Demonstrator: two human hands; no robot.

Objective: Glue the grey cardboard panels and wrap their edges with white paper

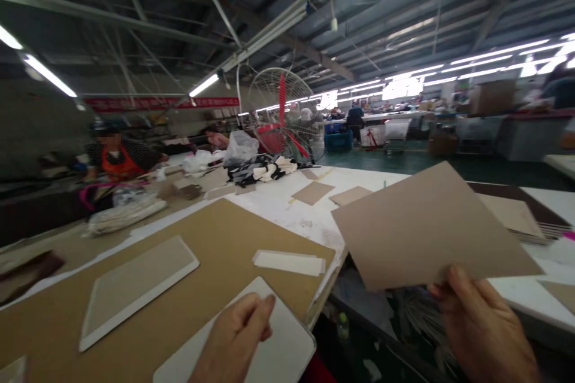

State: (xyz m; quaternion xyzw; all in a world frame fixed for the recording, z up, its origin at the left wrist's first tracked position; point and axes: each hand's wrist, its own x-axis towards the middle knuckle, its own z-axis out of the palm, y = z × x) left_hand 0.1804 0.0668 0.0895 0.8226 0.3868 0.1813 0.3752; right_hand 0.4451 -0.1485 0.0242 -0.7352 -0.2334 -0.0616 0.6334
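My right hand [487, 326] pinches the lower edge of a flat grey-brown cardboard sheet [431, 230] between thumb and fingers. The sheet is raised and tilted over the gap between two tables. My left hand [240, 335] is closed in a loose fist, thumb over the curled fingers, with nothing showing in it. Just beneath it lies a white panel with rounded corners [283, 335], partly covered by the hand. On the same brown board [215, 227] rest a beige panel with a pale border [139, 287] and narrow white strips [290, 263].
Cardboard pieces [313, 192] and a stack of boards [516, 215] sit on the white table. Fabric scraps [260, 169], plastic bags [240, 146] and a large fan [287, 114] stand farther back. A person in an orange apron [119, 161] is at the left. Dark gap between tables.
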